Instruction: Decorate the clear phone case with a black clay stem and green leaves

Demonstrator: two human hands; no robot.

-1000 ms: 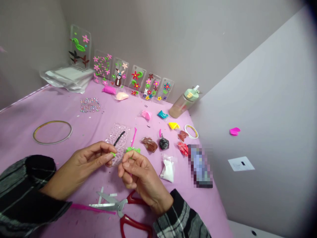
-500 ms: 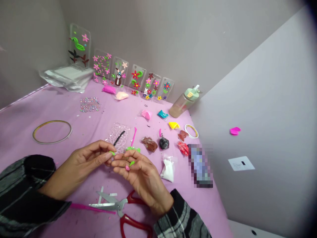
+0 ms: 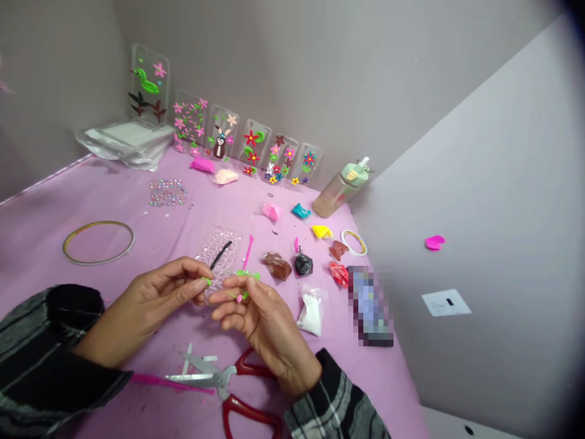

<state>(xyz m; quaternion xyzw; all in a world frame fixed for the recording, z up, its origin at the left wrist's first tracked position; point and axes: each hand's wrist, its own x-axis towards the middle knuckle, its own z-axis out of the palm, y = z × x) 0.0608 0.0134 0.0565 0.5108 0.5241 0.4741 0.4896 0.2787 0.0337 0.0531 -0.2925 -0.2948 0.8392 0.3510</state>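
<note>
My left hand [image 3: 171, 289] pinches a small bright green clay bit [image 3: 208, 282] between thumb and fingertip. Close beside it, my right hand [image 3: 262, 314] is half curled, with a small pink clay bit [image 3: 239, 299] and some green held at its thumb and fingers. Just beyond the hands lies a clear patterned sheet [image 3: 222, 238], and a black stick-like tool [image 3: 222, 253] crosses it. Whether the tool's lower end touches my left fingers I cannot tell. More green clay [image 3: 253, 275] shows behind my right fingertips.
Open red-handled scissors [image 3: 222, 379] and a pink stick [image 3: 171, 383] lie below my hands. Bagged clay, brown [image 3: 276, 266], black [image 3: 303, 264] and white [image 3: 311, 312], sits rightward. Farther off stand a bottle [image 3: 340, 190] and decorated clear phone cases [image 3: 258, 140]. A hoop [image 3: 98, 242] lies left.
My right thumb has moved in toward the fingers, and the pink bit has shifted slightly up and right, partly covering the green. My left hand keeps its pinch almost unmoved.
</note>
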